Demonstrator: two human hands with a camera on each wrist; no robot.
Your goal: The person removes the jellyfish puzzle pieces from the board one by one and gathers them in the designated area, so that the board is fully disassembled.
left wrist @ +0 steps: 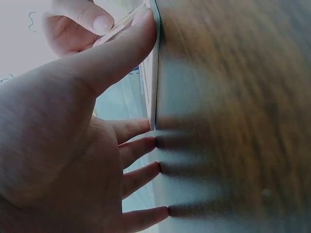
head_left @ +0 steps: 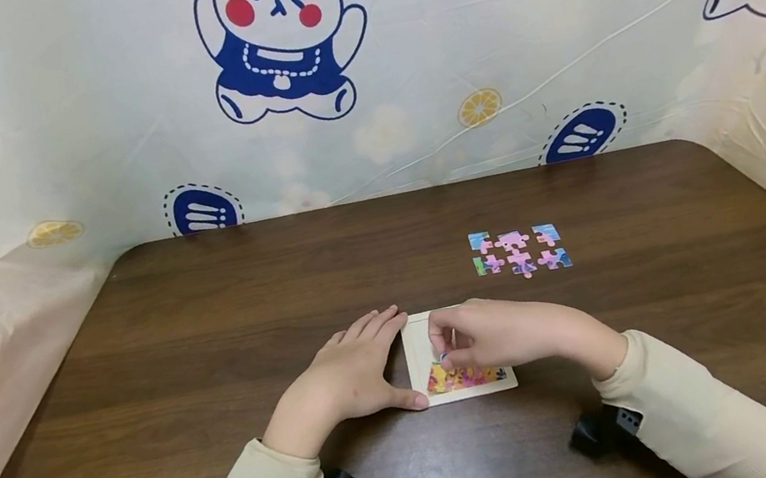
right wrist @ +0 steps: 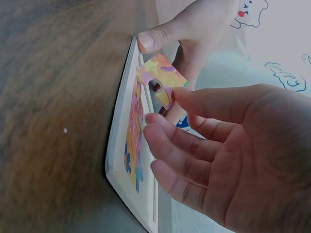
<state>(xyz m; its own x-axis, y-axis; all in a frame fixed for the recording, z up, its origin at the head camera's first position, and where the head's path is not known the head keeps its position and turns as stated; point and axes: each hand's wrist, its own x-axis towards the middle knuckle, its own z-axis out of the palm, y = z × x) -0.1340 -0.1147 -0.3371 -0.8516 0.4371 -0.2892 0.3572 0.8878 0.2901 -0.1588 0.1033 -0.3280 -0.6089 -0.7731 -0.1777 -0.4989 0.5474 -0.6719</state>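
Observation:
A white puzzle tray (head_left: 413, 352) lies near the middle of the table, with joined yellow and pink pieces (head_left: 470, 377) along its near side. My left hand (head_left: 346, 379) rests at the tray's left side, fingers spread and fairly straight. Its thumb touches the near left corner, and other fingertips rest on the table. Above the tray, my right hand (head_left: 505, 330) pinches a yellow-orange jigsaw piece (right wrist: 165, 75) between thumb and fingers. In the right wrist view that piece is tilted over the tray's left part; the head view mostly hides it behind the fingers.
Several loose jigsaw pieces (head_left: 519, 260), pink and blue, lie in two rows behind the tray to the right. The brown wooden table (head_left: 211, 301) ends at a printed curtain (head_left: 398, 59) at the back and sides.

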